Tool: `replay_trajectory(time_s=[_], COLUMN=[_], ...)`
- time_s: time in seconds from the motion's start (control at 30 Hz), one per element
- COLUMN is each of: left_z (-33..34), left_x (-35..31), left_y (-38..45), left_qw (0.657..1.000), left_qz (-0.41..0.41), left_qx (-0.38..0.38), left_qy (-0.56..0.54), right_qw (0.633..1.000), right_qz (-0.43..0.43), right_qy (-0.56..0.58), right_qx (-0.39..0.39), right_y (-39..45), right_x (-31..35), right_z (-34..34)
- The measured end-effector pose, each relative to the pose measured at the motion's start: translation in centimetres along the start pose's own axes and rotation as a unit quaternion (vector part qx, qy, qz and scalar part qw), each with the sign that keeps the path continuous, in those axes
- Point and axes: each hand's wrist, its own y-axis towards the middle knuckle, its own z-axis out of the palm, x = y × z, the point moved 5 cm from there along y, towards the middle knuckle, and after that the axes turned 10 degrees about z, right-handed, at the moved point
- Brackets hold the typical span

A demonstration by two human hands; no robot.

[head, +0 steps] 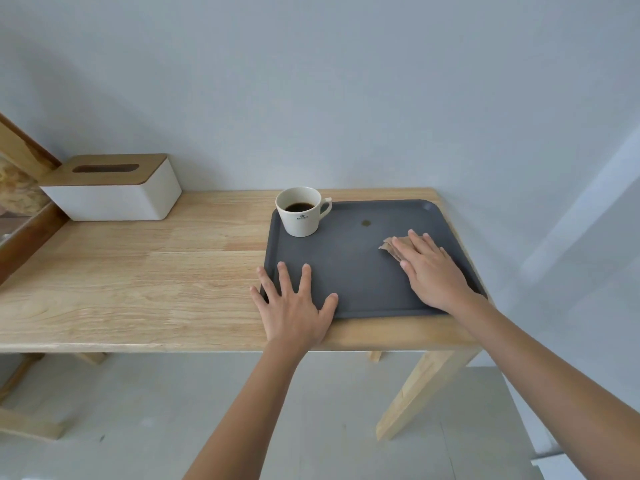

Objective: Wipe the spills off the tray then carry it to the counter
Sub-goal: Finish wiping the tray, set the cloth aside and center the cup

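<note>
A dark grey tray (349,271) lies on the right end of a wooden table (138,271). My left hand (294,306) rests flat with spread fingers on the tray's near left corner. My right hand (429,268) presses flat on a crumpled brown tissue (389,245) on the tray's right side; most of the tissue is hidden under the fingers. A small brownish spill spot (366,223) sits just beyond the tissue. A white cup (302,216) with dark coffee stands in the tray's far left corner.
A white tissue box (114,195) with a wooden lid sits at the table's far left, against the wall. A wooden frame (20,230) leans at the left edge. The table's right end is close to a wall corner.
</note>
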Motion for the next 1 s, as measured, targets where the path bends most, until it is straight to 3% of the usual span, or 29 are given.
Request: replay_trajectory(time_s=[0.4,0.7,0.87,1.0], left_z=[-0.1,0.1,0.3,0.4], left_x=[0.2,0.5,0.4,0.4], left_y=[-0.2,-0.2,0.0,0.0], left_qw=[1.000,1.000,1.000,1.000], left_qz=[0.007,-0.001,0.004,0.009], left_qx=[-0.010,-0.024,-0.020,-0.016], left_qy=[-0.016,-0.007,-0.006,-0.008], right_qw=[0.997,0.993,0.975,0.979], right_qz=[0.080,-0.115,-0.212,-0.196], right_qy=[0.020,0.037,0.051,0.061], right_qx=[-0.002,-0.010,-0.026,-0.015], right_y=[10.2,6.0,0.0,-0.7], right_x=[4.9,10.2,8.0,4.2], right_z=[-0.2,1.1,0.8,0.5])
